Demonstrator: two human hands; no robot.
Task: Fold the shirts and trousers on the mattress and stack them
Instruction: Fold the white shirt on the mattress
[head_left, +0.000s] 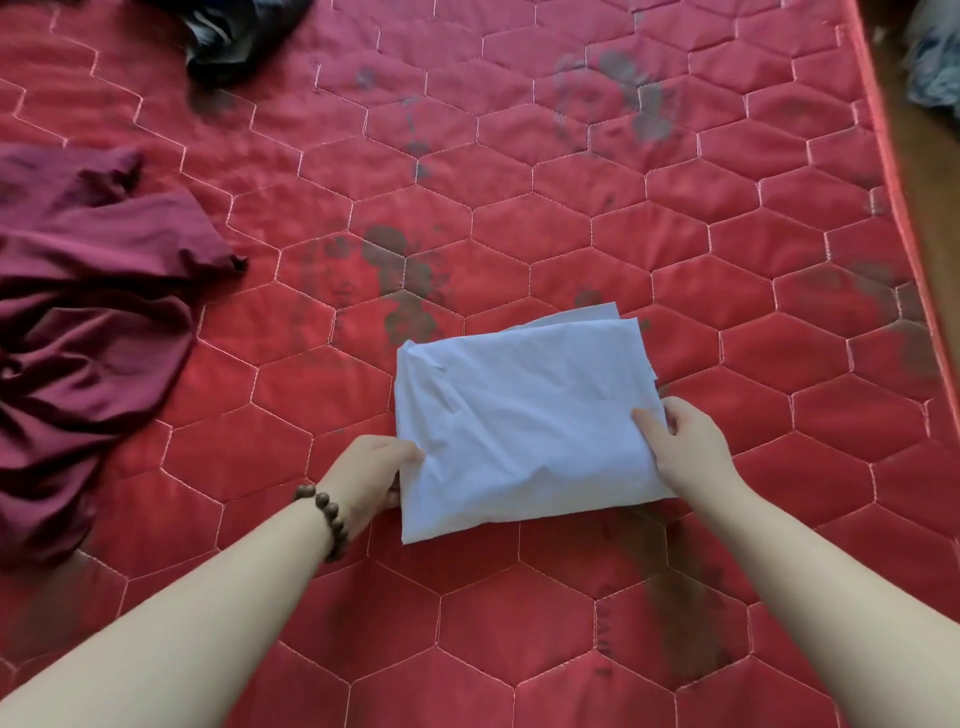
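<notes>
A white garment (524, 415), folded into a compact rectangle, lies in the middle of the red quilted mattress (571, 208). My left hand (371, 473), with a bead bracelet on the wrist, grips its left edge, fingers tucked under the cloth. My right hand (685, 447) holds the right edge, thumb on top and fingers underneath. A crumpled maroon garment (88, 332) lies unfolded at the left. A dark garment (234, 36) is bunched at the far top left.
The mattress's right edge (904, 208) runs down the right side, with brown floor beyond it. A bluish bundle of cloth (935, 67) sits off the mattress at the top right. Dark stains mark the mattress surface.
</notes>
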